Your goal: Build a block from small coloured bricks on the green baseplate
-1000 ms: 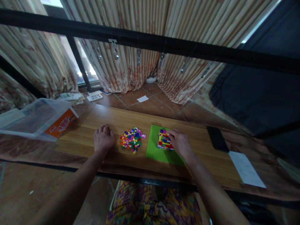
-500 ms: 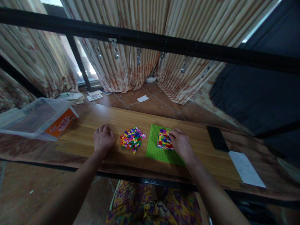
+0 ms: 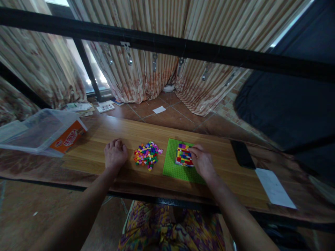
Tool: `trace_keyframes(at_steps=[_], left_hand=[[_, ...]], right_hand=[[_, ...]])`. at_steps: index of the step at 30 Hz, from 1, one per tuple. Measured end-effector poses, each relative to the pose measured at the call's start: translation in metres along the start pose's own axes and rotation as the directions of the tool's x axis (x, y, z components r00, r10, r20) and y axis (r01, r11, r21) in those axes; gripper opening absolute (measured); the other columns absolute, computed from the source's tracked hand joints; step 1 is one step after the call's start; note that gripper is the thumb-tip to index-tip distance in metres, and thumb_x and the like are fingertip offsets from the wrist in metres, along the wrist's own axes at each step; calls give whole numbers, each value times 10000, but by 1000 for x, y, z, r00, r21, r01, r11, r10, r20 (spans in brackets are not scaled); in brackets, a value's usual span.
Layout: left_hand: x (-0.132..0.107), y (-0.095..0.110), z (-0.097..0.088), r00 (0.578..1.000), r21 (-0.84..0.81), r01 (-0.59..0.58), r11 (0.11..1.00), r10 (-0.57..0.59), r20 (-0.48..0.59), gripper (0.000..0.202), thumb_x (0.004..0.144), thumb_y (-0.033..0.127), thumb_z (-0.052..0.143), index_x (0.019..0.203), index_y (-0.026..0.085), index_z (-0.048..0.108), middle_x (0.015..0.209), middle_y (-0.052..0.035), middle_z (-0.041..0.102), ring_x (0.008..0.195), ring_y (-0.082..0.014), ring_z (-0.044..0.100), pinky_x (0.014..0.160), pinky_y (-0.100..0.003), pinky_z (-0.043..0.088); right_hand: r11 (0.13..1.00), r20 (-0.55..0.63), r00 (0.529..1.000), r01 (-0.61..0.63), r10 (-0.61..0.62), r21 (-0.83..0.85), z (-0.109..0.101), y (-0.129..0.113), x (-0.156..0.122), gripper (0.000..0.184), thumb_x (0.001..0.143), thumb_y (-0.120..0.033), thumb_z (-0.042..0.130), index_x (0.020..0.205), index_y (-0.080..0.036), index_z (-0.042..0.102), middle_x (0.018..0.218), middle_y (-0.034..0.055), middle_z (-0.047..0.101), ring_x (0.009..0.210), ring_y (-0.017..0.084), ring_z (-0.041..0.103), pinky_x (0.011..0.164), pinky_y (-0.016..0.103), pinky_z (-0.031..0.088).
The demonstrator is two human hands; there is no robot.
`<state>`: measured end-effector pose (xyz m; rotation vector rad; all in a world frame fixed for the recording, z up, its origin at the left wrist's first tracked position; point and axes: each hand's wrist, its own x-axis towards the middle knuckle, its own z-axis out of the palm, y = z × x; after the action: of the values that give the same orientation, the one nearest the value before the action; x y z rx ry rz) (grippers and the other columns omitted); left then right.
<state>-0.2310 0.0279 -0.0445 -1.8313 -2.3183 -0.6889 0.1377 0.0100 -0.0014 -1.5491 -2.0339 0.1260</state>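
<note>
My right hand (image 3: 203, 161) is at the right edge of a block of small multicoloured toy bricks (image 3: 184, 157), thumb and fingers pinched together over its top. Whatever is between these fingertips is too small and hidden to make out. The brick block stands on a green studded baseplate (image 3: 169, 167). My left hand (image 3: 115, 153) rests on the wooden board with its fingers curled in, and nothing shows in it. Between the hands lies a loose pile of small coloured bricks (image 3: 148, 154), nearer to my left hand and not touching it.
A clear plastic box (image 3: 44, 129) with an orange label stands at the left end of the board (image 3: 136, 127). On the right are a black phone (image 3: 243, 154) and a white sheet of paper (image 3: 276, 188). A dark bar (image 3: 162, 42) crosses above the far side.
My right hand has shifted very slightly at the right edge of the brick block, its fingers still pinched. The left hand and the loose pile look the same.
</note>
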Motion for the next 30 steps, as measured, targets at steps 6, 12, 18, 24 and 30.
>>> trace_keyframes(at_steps=[6, 12, 18, 24, 30], left_hand=[[-1, 0, 1, 1000, -9, 8, 1000, -8, 0, 390, 875, 306, 400, 1133, 117, 624, 1216, -185, 622, 1096, -337, 554, 972, -475, 393], [-1, 2, -1, 1000, 28, 12, 1000, -13, 16, 415, 876, 315, 388, 1132, 94, 627, 1222, -199, 624, 1114, -362, 540, 963, -482, 405], [0, 2, -2, 1000, 14, 6, 1000, -7, 16, 409, 882, 312, 389, 1128, 94, 632, 1212, -198, 625, 1113, -355, 546, 966, -484, 403], [0, 2, -1, 1000, 30, 2, 1000, -3, 28, 417, 889, 303, 370, 1139, 93, 630, 1215, -198, 624, 1116, -345, 546, 971, -486, 399], [1, 2, -1, 1000, 30, 15, 999, -16, 24, 419, 885, 308, 374, 1138, 94, 631, 1233, -192, 621, 1130, -342, 543, 974, -472, 400]], right_hand=[[1000, -5, 1000, 26, -26, 13, 0, 0, -3, 333, 921, -156, 419, 905, -211, 747, 925, 55, 668, 816, 178, 620, 778, 299, 503], [999, -15, 1000, 18, -18, 46, 3, 2, -4, 345, 922, -169, 403, 901, -210, 745, 934, 59, 662, 824, 180, 623, 775, 309, 510], [999, -14, 1000, -1, 2, 52, 7, 1, -3, 352, 907, -148, 398, 818, -210, 733, 894, 55, 656, 824, 183, 619, 791, 310, 510], [998, -16, 1000, 15, -14, 57, 6, 1, -2, 357, 906, -149, 394, 815, -201, 736, 910, 65, 672, 807, 175, 633, 787, 299, 512], [995, -131, 988, -71, 81, 76, -3, -8, -7, 329, 935, -246, 416, 951, -181, 738, 977, 99, 707, 871, 214, 661, 844, 360, 528]])
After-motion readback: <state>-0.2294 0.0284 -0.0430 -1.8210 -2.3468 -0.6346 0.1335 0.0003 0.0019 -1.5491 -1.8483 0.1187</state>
